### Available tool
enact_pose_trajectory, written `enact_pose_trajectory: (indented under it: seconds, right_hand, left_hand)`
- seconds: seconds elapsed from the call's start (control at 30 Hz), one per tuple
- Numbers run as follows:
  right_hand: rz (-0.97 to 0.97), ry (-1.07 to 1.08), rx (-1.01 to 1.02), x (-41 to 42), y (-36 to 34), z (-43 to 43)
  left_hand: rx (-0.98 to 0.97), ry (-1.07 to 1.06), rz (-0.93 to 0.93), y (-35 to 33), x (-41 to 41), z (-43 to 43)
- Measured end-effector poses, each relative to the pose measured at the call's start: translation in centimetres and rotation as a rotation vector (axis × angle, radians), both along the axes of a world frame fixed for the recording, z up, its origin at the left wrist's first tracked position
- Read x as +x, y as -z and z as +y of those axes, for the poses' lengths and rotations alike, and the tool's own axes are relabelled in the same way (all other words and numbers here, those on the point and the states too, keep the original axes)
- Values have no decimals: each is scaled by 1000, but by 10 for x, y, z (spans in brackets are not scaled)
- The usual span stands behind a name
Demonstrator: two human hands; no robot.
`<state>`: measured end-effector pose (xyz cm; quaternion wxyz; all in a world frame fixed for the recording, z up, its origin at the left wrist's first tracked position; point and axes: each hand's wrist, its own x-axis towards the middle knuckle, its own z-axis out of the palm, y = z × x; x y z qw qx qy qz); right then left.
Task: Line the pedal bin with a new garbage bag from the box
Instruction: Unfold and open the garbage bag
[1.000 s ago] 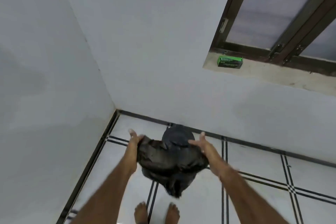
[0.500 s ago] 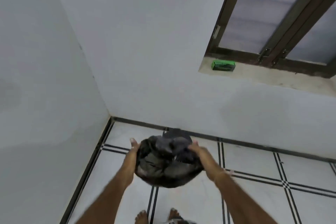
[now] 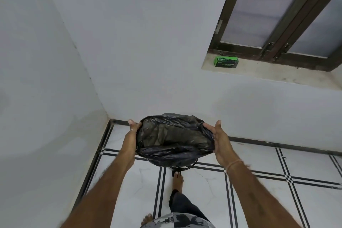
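A black garbage bag point(image 3: 174, 142) is stretched wide open between my hands, low over the floor near the room's corner. My left hand point(image 3: 131, 136) grips its left rim and my right hand point(image 3: 219, 140) grips its right rim, thumbs outside and fingers tucked into the plastic. The pedal bin point(image 3: 182, 167) is almost wholly hidden under the bag; only a dark edge shows below it. My right foot point(image 3: 177, 181) touches the bin's base there. The green box point(image 3: 226, 61) of bags lies on the window sill, far from both hands.
White walls meet in a corner just behind and left of the bin. A dark-framed window point(image 3: 288, 15) sits above the sill point(image 3: 273, 74) at the right. The white tiled floor point(image 3: 268, 168) with black lines spreads out to the right. My left foot point(image 3: 147, 218) stands at the bottom.
The bag was bunched up between my hands; now both hands have pulled its mouth wide apart. My right foot has stepped forward to the bin's base.
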<state>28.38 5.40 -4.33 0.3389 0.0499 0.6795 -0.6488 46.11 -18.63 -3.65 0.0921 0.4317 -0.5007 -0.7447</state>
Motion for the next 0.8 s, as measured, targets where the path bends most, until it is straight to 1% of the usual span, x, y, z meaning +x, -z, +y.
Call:
enact_pose_trajectory:
  seconds: [0.13, 0.33, 0.5, 0.63, 0.7, 0.8]
  right_hand:
    - [-14, -15, -16, -13, 8, -15]
    - [-69, -1, 10, -41, 23, -35]
    - [-163, -7, 33, -68, 46, -35]
    - [-212, 43, 79, -95, 70, -33]
    - [-226, 60, 126, -107, 89, -32]
    - [-272, 73, 180, -114, 119, -30]
  left_hand:
    - [6, 8, 0, 2, -13, -7]
    - [40, -23, -61, 21, -44, -18]
    - [97, -1, -129, 37, -74, -14]
    - [136, -11, -188, 65, -106, -13]
    - [150, -19, -215, 88, -118, -13]
    - [222, -41, -271, 125, -127, -11]
